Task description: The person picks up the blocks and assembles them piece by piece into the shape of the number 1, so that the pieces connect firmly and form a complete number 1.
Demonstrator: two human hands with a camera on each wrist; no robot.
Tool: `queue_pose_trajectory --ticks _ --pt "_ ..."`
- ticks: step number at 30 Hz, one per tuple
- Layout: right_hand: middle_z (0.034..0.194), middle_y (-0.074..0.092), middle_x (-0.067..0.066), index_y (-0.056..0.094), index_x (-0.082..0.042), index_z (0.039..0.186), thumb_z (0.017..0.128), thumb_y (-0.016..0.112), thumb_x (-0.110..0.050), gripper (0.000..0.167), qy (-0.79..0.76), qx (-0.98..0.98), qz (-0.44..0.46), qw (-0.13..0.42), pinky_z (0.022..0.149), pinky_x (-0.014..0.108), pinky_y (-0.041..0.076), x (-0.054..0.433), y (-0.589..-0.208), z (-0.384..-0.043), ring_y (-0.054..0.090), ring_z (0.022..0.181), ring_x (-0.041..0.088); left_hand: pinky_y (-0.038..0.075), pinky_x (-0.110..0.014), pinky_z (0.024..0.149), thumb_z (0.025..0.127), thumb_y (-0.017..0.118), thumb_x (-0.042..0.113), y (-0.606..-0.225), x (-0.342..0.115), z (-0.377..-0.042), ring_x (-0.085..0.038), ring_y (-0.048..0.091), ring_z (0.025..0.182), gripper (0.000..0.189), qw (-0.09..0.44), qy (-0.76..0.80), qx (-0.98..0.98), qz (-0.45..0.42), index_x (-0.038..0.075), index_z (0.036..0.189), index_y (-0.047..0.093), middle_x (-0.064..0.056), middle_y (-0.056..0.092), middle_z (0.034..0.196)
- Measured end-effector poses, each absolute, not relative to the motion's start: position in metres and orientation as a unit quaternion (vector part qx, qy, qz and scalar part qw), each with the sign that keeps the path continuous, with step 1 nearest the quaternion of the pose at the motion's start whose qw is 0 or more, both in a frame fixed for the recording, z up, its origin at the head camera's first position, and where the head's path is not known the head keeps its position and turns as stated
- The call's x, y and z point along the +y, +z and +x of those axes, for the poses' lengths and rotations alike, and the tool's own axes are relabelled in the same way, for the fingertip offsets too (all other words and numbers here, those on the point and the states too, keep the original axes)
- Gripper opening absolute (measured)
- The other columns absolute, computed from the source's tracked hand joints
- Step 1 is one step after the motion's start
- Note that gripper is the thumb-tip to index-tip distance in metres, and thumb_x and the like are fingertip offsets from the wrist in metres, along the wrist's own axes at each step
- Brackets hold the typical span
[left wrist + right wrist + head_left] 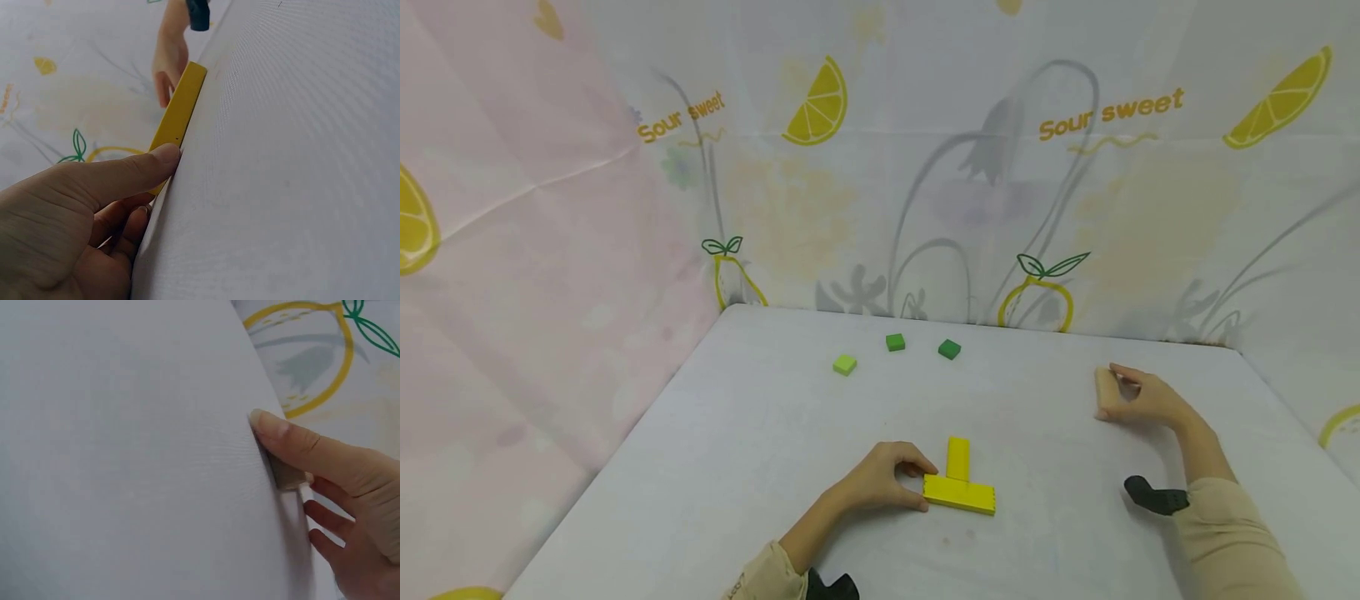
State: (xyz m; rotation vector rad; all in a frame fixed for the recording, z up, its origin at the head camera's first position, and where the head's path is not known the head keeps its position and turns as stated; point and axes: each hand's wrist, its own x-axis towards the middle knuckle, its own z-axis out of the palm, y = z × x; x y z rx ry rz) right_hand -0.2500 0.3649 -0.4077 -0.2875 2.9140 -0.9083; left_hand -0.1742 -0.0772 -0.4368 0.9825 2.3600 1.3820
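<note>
My left hand (880, 477) pinches the left end of a long yellow block (959, 495) lying on the white table. A second yellow block (958, 458) meets the middle of its far side, so the pair makes an upside-down T. In the left wrist view, the thumb presses the face of the yellow block (180, 112). At the right, my right hand (1150, 402) holds a beige, wood-coloured block (1106, 393) between thumb and fingers. In the right wrist view the beige block (286, 474) is mostly hidden behind the thumb.
Three small blocks lie toward the back of the table (760, 400): a light green block (845, 365), a green block (895, 342) and a dark green block (950, 349). A printed cloth with lemons (880, 208) hangs behind the table's far edge.
</note>
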Motion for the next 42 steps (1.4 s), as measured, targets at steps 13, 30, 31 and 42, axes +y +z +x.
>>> queue_pose_trajectory --ticks 13,30,31,42 --pt "0.118 0.035 0.049 0.033 0.029 0.125 0.078 0.070 -0.045 0.095 -0.243 0.969 -0.026 -0.026 0.092 0.064 0.034 0.343 -0.411 -0.250 0.035 0.109 0.057 0.048 -0.019 0.079 0.068 0.083 0.009 -0.437 -0.078 -0.174 -0.005 0.057 0.085 0.037 0.115 0.471 0.806 0.339 0.002 0.102 0.070 -0.005 0.068 0.097" --pt "0.137 0.024 0.045 0.023 0.022 0.136 0.080 0.073 -0.036 0.095 -0.316 0.948 -0.034 0.006 0.102 0.061 0.026 0.356 -0.417 -0.243 0.024 0.125 0.058 0.048 -0.019 0.079 0.068 0.083 0.009 -0.436 -0.078 -0.175 -0.005 0.057 0.085 0.037 0.114 0.469 0.808 0.339 0.002 0.102 0.070 -0.005 0.068 0.097" --pt "0.137 0.024 0.045 0.024 0.022 0.136 0.079 0.073 -0.036 0.094 -0.317 0.948 -0.032 0.003 0.102 0.061 0.026 0.356 -0.417 -0.243 0.024 0.125 0.058 0.048 -0.019 0.079 0.068 0.083 0.009 -0.436 -0.078 -0.175 -0.005 0.057 0.085 0.037 0.114 0.469 0.808 0.339 0.002 0.101 0.070 -0.005 0.068 0.097" --pt "0.137 0.028 0.043 0.029 0.019 0.136 0.077 0.075 -0.031 0.090 -0.353 0.936 -0.013 -0.004 0.102 0.060 0.028 0.354 -0.416 -0.244 0.027 0.126 0.056 0.048 -0.019 0.079 0.068 0.083 0.009 -0.436 -0.078 -0.174 -0.004 0.056 0.084 0.036 0.117 0.471 0.807 0.337 0.002 0.101 0.070 -0.005 0.068 0.097"
